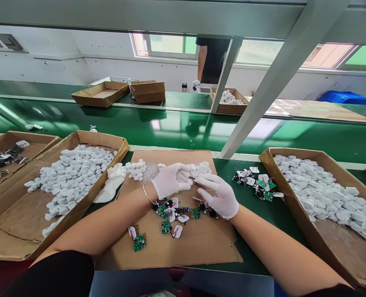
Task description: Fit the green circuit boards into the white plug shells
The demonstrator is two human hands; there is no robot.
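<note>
Both my hands wear white gloves and meet over a flat cardboard sheet (198, 243). My left hand (171, 180) has its fingers curled over small white plastic pieces (198, 168) piled at the sheet's far edge. My right hand (219, 195) rests next to it, fingers pressed together at the same pile; what they hold is hidden. Below the hands lie several small green circuit boards (166, 213) with white caps and wires. One more board (138, 242) lies nearer to me.
A cardboard box of white plastic shells (68, 177) stands at left, another box of shells (322, 194) at right. More boards (257, 183) lie on the green bench. Beyond runs a green conveyor (170, 128); a person in black (212, 57) stands behind it by other boxes.
</note>
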